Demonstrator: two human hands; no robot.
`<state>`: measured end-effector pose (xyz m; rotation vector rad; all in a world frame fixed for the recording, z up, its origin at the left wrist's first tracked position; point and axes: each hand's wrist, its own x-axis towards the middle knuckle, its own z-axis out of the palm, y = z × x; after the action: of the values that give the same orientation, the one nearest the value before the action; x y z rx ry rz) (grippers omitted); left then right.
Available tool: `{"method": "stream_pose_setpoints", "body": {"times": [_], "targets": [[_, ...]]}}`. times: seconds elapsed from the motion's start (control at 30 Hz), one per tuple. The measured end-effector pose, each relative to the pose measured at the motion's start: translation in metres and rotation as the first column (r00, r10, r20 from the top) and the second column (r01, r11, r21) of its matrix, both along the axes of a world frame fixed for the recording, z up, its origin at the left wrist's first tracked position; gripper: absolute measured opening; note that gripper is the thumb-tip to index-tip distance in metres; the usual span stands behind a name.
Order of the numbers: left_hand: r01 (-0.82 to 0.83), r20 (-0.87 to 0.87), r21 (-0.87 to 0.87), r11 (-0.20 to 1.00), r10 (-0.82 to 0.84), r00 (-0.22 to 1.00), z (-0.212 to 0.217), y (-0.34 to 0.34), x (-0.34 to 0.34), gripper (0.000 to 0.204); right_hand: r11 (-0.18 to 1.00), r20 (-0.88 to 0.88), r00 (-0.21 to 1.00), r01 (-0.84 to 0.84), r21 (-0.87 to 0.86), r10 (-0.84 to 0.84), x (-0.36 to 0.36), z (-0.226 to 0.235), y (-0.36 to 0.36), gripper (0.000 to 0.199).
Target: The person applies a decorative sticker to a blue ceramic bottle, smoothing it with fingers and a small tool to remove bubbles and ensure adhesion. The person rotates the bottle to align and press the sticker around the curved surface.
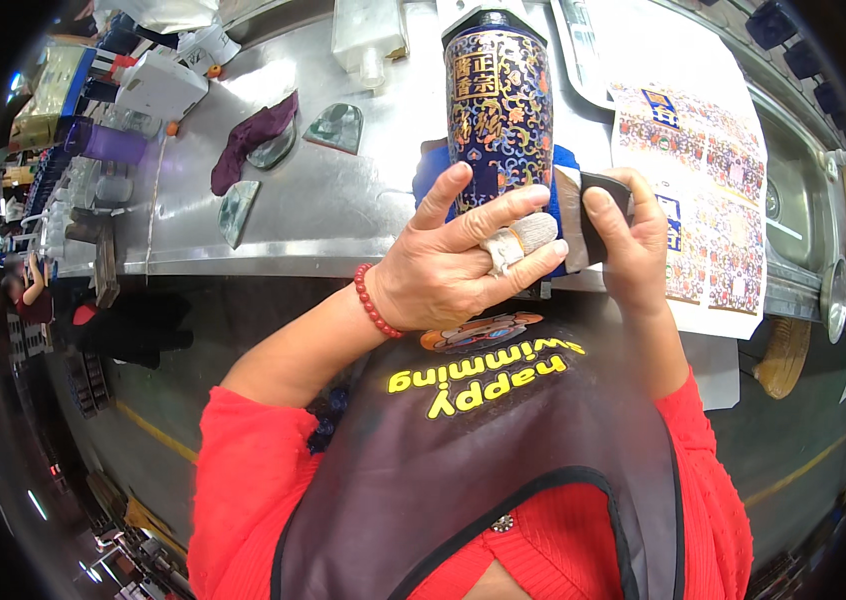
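Observation:
A dark blue bottle (503,110) with a dense gold and orange scroll pattern lies on a blue support (431,175), its neck pointing away from me. My left hand (433,260) has its fingers spread across the near end of the bottle. One of those fingers wears a greyish-white cover (535,232), and a red bead bracelet circles the wrist. On the bottle's right side, my right hand (638,245) pinches a flat black pad (593,242) between thumb and fingers. A greyish strip (572,220) shows between pad and bottle; its kind is unclear.
Right of the bottle lies a white sheet (693,60) with colourful printed patterns. Green flat pieces (335,128) and a purple cloth (243,150) rest on the metal table (183,235) at left. A clear glass bottle (368,35) stands farther back. A sink (793,205) borders the far right.

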<state>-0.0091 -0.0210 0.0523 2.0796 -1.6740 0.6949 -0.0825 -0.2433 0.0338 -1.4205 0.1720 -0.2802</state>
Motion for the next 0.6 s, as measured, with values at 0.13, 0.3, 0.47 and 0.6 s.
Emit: {"method": "stream_pose_setpoints", "body": {"times": [0.13,0.3,0.47,0.6], "targets": [[-0.285,-0.350,-0.048,0.957,0.251,0.902,-0.002,0.004,-0.004,0.065,0.987,-0.039,0.989,0.148,0.070,-0.145,0.000,0.020,0.018,0.011],[-0.341,-0.326,-0.017,0.940,0.317,0.891,-0.013,0.004,0.003,0.087,0.802,0.107,0.993,0.030,-0.597,0.043,0.005,0.028,0.038,0.020],[-0.313,-0.322,-0.062,0.948,0.278,0.905,-0.020,0.003,0.011,0.089,0.933,0.029,0.979,0.199,-0.300,-0.200,0.000,0.019,0.034,0.021],[-0.276,-0.347,-0.107,0.955,0.224,0.911,-0.024,0.003,0.010,0.088,0.902,0.085,0.988,0.151,-0.404,-0.128,-0.006,0.008,0.034,0.022]]}}
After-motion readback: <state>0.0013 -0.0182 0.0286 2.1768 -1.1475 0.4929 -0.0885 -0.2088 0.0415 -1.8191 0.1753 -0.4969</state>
